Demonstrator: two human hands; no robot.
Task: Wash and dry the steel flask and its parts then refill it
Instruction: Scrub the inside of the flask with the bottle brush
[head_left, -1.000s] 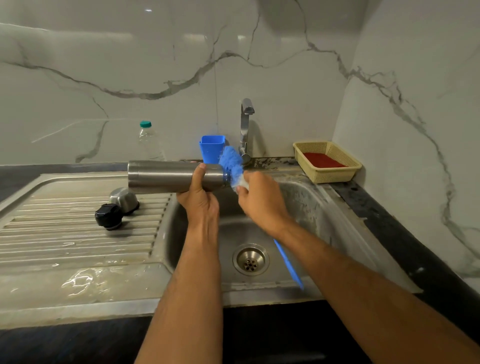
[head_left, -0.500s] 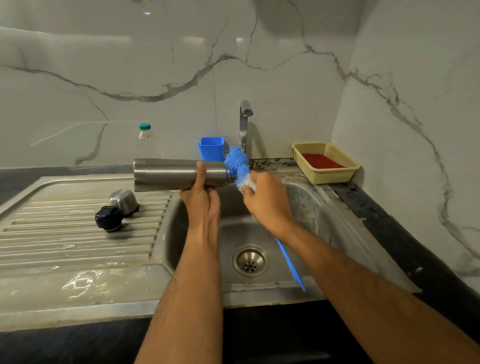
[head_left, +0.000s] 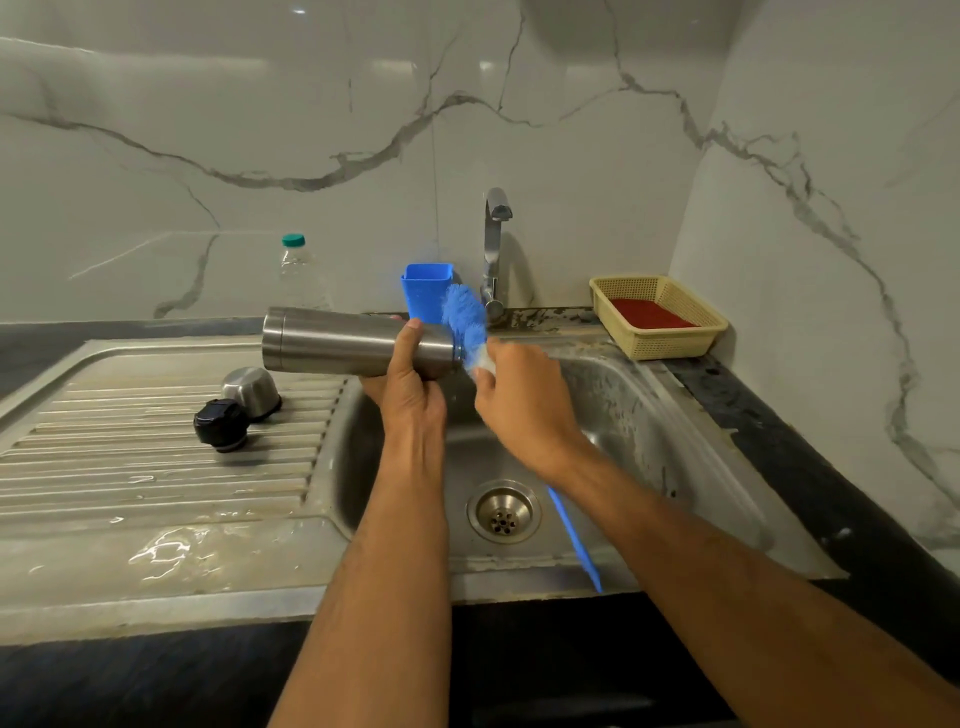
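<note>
My left hand (head_left: 410, 387) grips the steel flask (head_left: 332, 340), holding it sideways over the sink's left rim with its mouth to the right. My right hand (head_left: 524, 405) holds a blue bottle brush (head_left: 465, 317); its bristle head sits just outside the flask's mouth and its blue handle runs down past my wrist. The flask's steel cup (head_left: 252, 392) and black stopper (head_left: 221, 423) lie on the ribbed drainboard (head_left: 130, 467) to the left.
The sink basin (head_left: 649, 426) with its drain (head_left: 503, 512) lies below my hands. A tap (head_left: 493, 249) stands behind, with a blue cup (head_left: 423, 291) beside it. A clear plastic bottle (head_left: 298, 275) stands at the back wall. A yellow basket (head_left: 657, 317) sits at the right.
The flask and both hands have drifted slightly right and up. The brush head has tilted and stays at the flask's mouth.
</note>
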